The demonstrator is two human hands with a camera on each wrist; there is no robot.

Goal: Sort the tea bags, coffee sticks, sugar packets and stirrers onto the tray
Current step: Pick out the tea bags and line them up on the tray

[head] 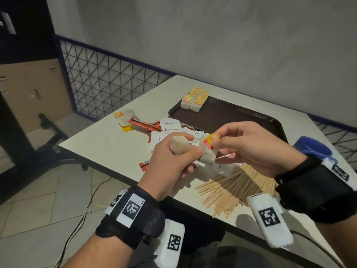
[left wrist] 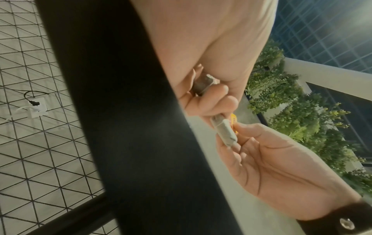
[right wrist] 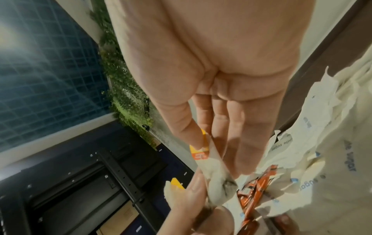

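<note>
Above the table's near side, my left hand [head: 190,145] grips a beige tea bag [head: 179,145] in its curled fingers. A second tea bag [head: 207,156] hangs between both hands, and my right hand [head: 217,140] pinches its yellow tag [head: 211,141]. In the right wrist view the thumb and fingers [right wrist: 189,132] pinch that tag [right wrist: 199,152]. The left wrist view shows this tea bag [left wrist: 223,131] between the two hands. The dark brown tray [head: 241,117] lies beyond, with a stack of tea bags [head: 195,100] at its far left corner.
Left of the tray, loose tea bags [head: 123,115], red coffee sticks [head: 146,125] and white sugar packets [head: 171,123] are scattered. A pile of wooden stirrers [head: 237,187] sits by the near edge. At the right stands a blue object [head: 313,147]. A wire fence borders the table.
</note>
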